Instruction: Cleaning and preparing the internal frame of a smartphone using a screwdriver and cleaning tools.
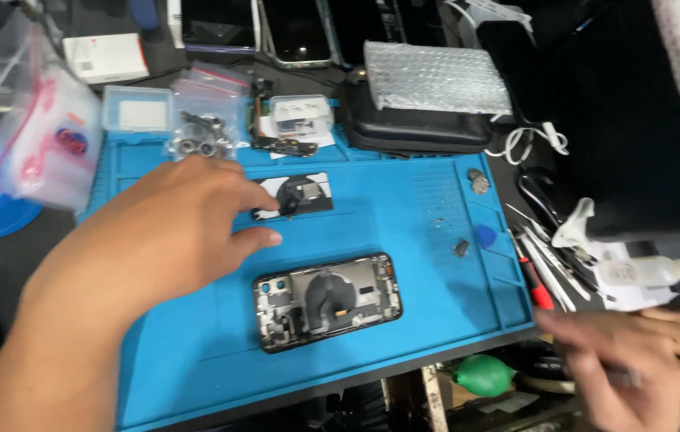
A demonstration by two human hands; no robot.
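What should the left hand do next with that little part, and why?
Probably close its fingertips on the small black-and-white part. The left hand already reaches it above the opened phone on the blue mat, while the blurred right hand is off the mat's edge.

There is only one camera. It sits on the person's head and looks down and forward at the table (pixel 52 232) from close up. The view is a bit tilted, so the blue mat (pixel 404 240) slants across the middle. The near edge of the table runs along the bottom, and the far edge is at the top. The left hand (pixel 172 232) reaches in from the bottom left corner, very near the camera. The right hand (pixel 620 360) is low at the right edge and blurry.
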